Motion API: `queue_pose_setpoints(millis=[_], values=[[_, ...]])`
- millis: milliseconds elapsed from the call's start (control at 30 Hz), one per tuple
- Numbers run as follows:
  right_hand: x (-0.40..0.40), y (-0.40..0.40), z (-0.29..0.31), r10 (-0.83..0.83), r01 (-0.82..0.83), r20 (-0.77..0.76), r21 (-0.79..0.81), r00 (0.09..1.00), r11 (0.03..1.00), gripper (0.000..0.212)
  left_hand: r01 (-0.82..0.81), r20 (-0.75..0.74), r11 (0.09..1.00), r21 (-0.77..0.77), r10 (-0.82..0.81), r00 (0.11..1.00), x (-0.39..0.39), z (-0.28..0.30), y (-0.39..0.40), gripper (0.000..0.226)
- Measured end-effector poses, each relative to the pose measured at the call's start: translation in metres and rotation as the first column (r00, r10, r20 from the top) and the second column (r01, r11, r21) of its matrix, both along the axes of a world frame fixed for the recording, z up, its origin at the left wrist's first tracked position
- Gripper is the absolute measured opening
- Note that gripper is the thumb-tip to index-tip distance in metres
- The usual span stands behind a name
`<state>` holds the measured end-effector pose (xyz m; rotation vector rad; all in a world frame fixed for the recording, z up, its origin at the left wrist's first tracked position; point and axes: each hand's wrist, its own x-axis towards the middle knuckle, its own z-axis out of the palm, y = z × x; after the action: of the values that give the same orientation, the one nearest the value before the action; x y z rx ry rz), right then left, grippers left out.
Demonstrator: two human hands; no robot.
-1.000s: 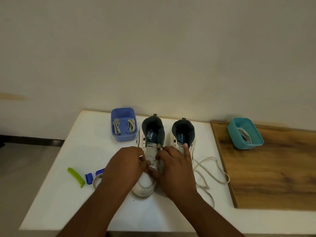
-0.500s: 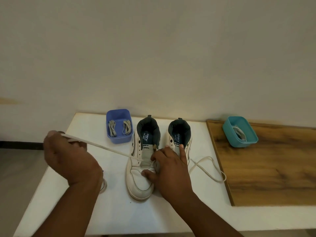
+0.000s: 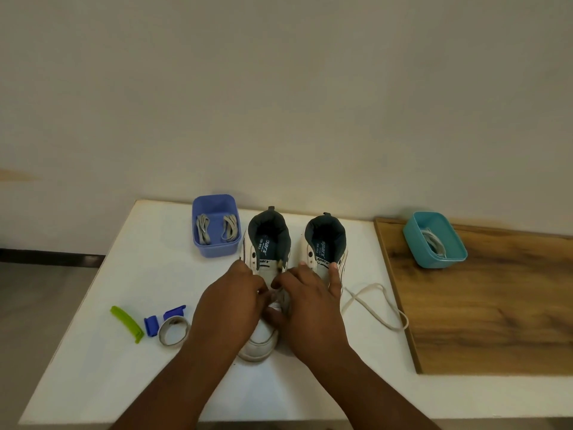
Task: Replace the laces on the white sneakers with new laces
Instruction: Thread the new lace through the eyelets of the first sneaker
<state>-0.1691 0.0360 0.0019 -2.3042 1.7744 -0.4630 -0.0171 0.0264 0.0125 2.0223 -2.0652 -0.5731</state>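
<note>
The white table (image 3: 102, 377) carries both sneakers near its far edge, heels toward the wall, toes toward the person, long axes running far to near. Left sneaker (image 3: 263, 339): the left hand (image 3: 231, 308) and right hand (image 3: 310, 311) curl over its eyelets, apparently pinching the lace; the exact hold is hidden. A loose lace (image 3: 376, 305) lies beside the right sneaker (image 3: 322, 243), probably already pulled out.

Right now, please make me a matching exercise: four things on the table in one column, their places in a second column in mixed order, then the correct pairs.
1. purple tub
2. teal tub
3. green clip
4. loose white lace

A. on the wooden board
B. near the table's left edge
C. right of the sneakers, on the white top
D. left of the left sneaker, at the back

Pairs: 1-D, 2-A, 3-B, 4-C
</note>
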Motion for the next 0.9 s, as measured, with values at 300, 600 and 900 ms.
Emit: queue_pose_setpoints(millis=[300, 600, 900], values=[[0.000, -0.001, 0.006, -0.013, 0.013, -0.016, 0.061, 1.000, 0.998, 0.047, -0.239, -0.006, 0.879, -0.412, 0.260, 0.966, 0.039, 0.034, 0.009, 0.017], [0.004, 0.004, 0.002, 0.064, -0.072, 0.139, 0.058, 0.988, 0.996, 0.057, 0.121, -0.607, 0.993, -0.006, -0.099, 0.788, 0.012, 0.037, 0.018, 0.021], [-0.007, -0.006, 0.046, -0.357, 0.282, 0.888, 0.278, 0.289, 0.918, 0.022, -0.502, -0.894, 0.831, 0.241, 0.392, 0.218, 0.027, 0.047, 0.004, 0.017]])
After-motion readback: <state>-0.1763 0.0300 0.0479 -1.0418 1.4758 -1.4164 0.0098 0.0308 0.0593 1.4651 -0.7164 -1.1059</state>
